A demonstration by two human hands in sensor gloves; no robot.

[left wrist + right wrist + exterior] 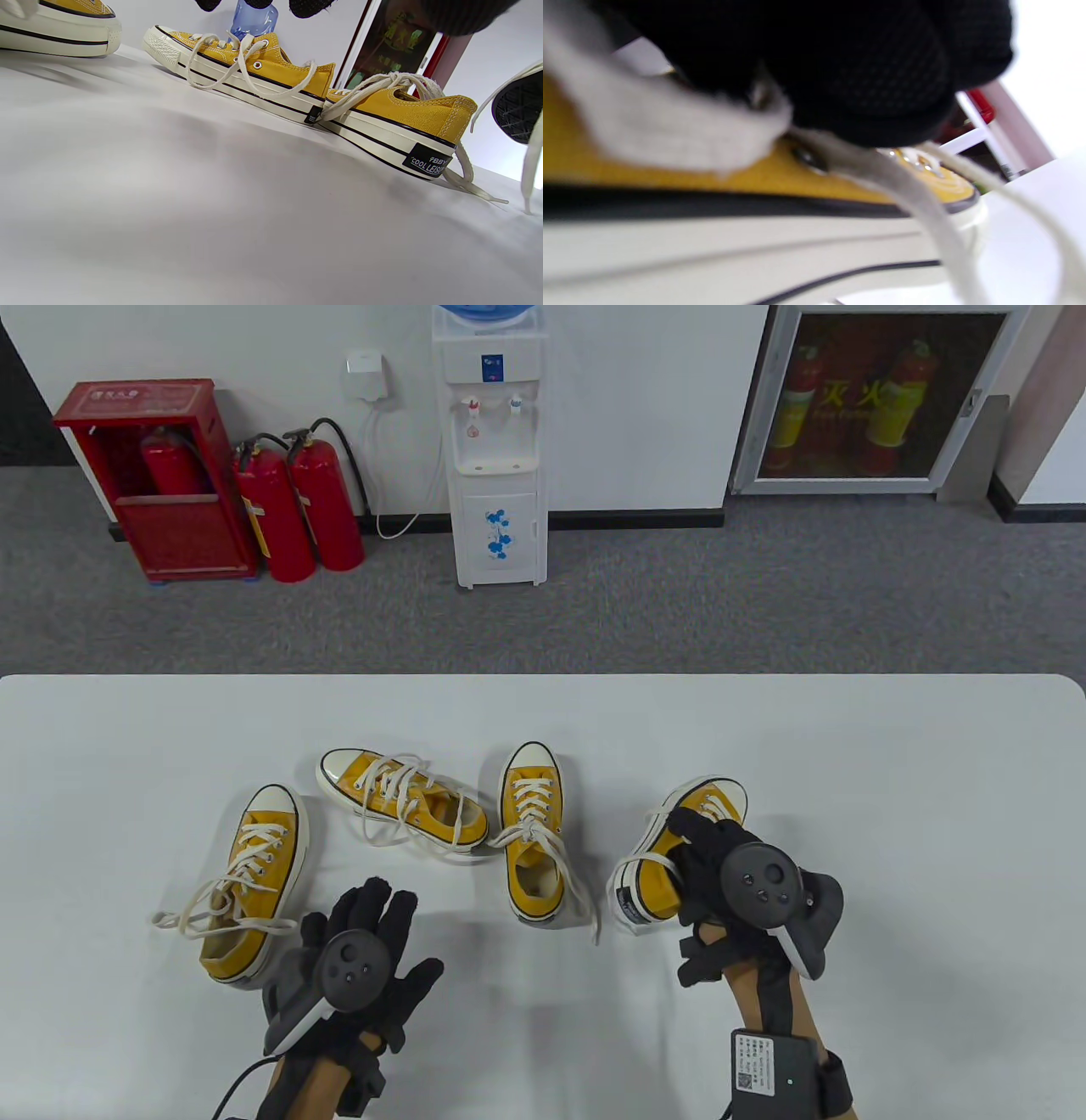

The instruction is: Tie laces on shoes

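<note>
The white tabletop (848,780) carries four yellow canvas shoes in a loose row nearer its near edge than its far one. The leftmost shoe (254,882) stands upright, loose laces trailing toward the left edge. The second shoe (403,806) lies slantwise, toe toward the far-left corner, its heel touching or just beside the third shoe (533,840), whose laces (577,891) spill toward the near edge. The rightmost shoe (679,848) is tipped on its side, lifted at the heel.

Canvas and rubber should be light and fairly stiff, easy to steady by the sole wall; the flat cotton laces look limp and grippy, best pinched near their ends.

The right hand (721,857) is clasped round the rightmost shoe's upper, fingers over the eyelets. The left hand (365,950) hovers palm down near the near edge, fingers spread, holding nothing.
</note>
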